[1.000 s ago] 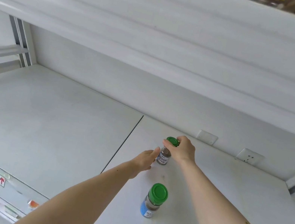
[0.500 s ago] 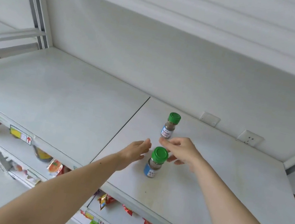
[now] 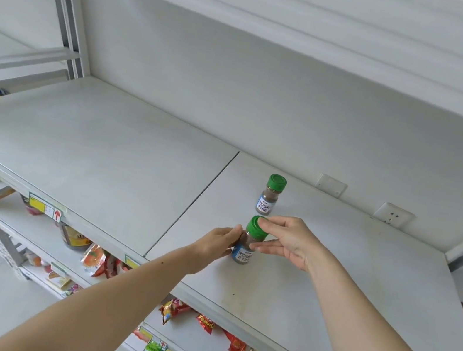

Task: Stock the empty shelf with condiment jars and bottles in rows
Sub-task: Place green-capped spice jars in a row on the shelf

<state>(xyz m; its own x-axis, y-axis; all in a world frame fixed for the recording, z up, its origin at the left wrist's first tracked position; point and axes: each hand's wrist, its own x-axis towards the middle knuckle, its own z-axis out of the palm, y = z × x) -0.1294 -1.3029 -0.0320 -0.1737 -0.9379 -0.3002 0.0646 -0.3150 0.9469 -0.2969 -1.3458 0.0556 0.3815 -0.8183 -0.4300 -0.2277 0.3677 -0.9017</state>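
Two jars on white shelf

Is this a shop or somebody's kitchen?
Most likely a small shop. The long white shelf has price tags clipped on its front edge, snack packets fill the shelves below, and both hands are setting a green-capped spice jar in front of a matching jar.

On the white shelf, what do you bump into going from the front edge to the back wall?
Front jar, held between the left hand and right hand → back jar standing alone → wall socket on the back wall.
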